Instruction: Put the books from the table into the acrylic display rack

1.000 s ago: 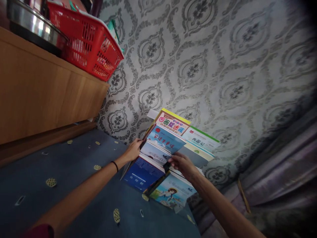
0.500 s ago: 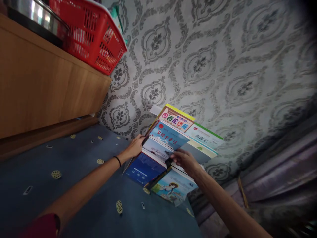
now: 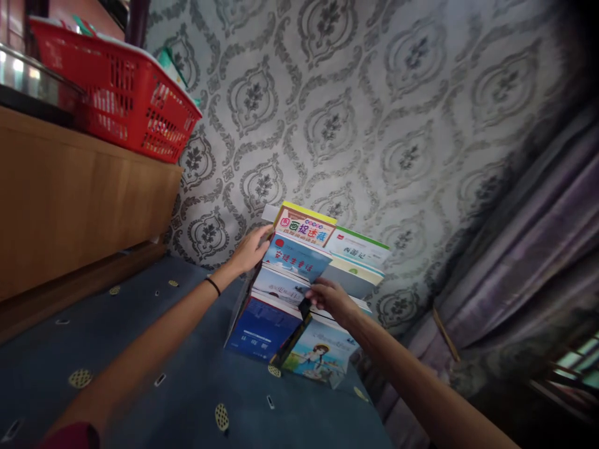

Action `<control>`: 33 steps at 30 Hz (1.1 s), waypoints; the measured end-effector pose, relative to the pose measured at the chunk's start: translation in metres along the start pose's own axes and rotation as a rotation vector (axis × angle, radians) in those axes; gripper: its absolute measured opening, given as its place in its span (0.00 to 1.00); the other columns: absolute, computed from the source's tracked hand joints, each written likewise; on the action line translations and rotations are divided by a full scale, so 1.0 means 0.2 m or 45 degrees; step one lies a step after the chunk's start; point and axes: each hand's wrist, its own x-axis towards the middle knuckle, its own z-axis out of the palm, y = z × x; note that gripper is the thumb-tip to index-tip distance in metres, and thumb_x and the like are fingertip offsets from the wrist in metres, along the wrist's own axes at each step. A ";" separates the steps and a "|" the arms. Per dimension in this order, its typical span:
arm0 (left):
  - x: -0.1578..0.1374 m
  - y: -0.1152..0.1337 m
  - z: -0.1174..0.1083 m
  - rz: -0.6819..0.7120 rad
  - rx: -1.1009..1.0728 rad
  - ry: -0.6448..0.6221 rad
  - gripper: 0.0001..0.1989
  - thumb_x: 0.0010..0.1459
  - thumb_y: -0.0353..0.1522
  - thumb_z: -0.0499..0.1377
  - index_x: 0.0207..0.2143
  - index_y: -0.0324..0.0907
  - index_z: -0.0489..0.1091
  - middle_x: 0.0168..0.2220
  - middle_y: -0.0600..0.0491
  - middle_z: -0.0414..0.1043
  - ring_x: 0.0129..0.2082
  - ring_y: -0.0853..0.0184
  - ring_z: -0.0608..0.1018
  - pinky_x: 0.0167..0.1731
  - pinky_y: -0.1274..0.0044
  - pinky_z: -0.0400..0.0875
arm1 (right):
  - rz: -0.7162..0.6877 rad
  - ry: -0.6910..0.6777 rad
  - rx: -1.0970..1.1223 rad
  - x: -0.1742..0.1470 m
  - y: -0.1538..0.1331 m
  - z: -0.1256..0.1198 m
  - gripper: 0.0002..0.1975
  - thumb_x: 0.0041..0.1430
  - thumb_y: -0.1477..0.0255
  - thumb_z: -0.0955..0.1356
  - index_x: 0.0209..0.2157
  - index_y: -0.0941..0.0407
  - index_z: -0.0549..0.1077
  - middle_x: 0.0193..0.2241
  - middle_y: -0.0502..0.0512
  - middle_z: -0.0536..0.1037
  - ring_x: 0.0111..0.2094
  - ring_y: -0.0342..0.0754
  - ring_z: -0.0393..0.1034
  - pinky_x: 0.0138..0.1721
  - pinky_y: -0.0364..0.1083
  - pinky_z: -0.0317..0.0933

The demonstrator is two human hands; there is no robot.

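Note:
Two rows of upright books stand on the blue cloth against the wall, among them a dark blue book (image 3: pixel 264 327), a light blue book (image 3: pixel 297 259) and a book with a girl in a hat (image 3: pixel 318 352). My left hand (image 3: pixel 250 251) rests against the left side of the left row, thumb and fingers apart. Between the rows, my right hand (image 3: pixel 331 299) has its fingers closed at a small black piece (image 3: pixel 305 307). What that piece belongs to is hidden by the books and my fingers.
A red plastic basket (image 3: pixel 126 103) sits on a wooden cabinet (image 3: pixel 84 199) at the left, beside a shiny pot with a dark base (image 3: pixel 37 87). Patterned wallpaper covers the wall behind the books. Greyish-purple curtains (image 3: pixel 491 262) hang at the right. The blue cloth (image 3: pixel 187 386) has yellow oval prints.
The view has shifted, so basket and books appear further left. My left hand has slid up the side of the books, its fingers straighter. My right hand stays at the black piece.

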 end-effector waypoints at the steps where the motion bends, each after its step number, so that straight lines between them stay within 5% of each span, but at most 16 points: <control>1: 0.04 0.01 0.00 0.038 0.020 -0.028 0.25 0.62 0.29 0.52 0.62 0.41 0.62 0.58 0.44 0.70 0.57 0.60 0.72 0.56 0.67 0.69 | 0.004 0.003 0.000 0.00 0.00 0.00 0.06 0.50 0.82 0.67 0.27 0.58 0.69 0.17 0.51 0.76 0.14 0.39 0.64 0.13 0.35 0.53; 8: 0.16 0.02 -0.01 0.133 0.191 -0.182 0.21 0.64 0.33 0.52 0.57 0.40 0.69 0.54 0.45 0.74 0.53 0.59 0.75 0.56 0.66 0.68 | 0.007 -0.004 0.036 0.00 -0.01 0.00 0.06 0.50 0.83 0.67 0.26 0.57 0.69 0.16 0.51 0.76 0.14 0.39 0.64 0.13 0.35 0.53; 16: 0.17 0.03 -0.01 0.140 0.190 -0.111 0.17 0.63 0.32 0.54 0.52 0.43 0.75 0.53 0.48 0.77 0.52 0.59 0.77 0.55 0.68 0.70 | 0.031 0.025 0.053 0.02 -0.01 0.00 0.07 0.51 0.84 0.65 0.29 0.58 0.70 0.15 0.49 0.75 0.12 0.38 0.62 0.13 0.35 0.51; 33: 0.15 0.03 -0.02 0.005 -0.003 -0.167 0.22 0.62 0.34 0.55 0.57 0.38 0.70 0.52 0.44 0.77 0.48 0.58 0.78 0.51 0.66 0.72 | -0.230 0.032 0.042 -0.03 -0.09 0.00 0.13 0.48 0.79 0.65 0.37 0.55 0.66 0.16 0.48 0.76 0.13 0.40 0.63 0.13 0.36 0.50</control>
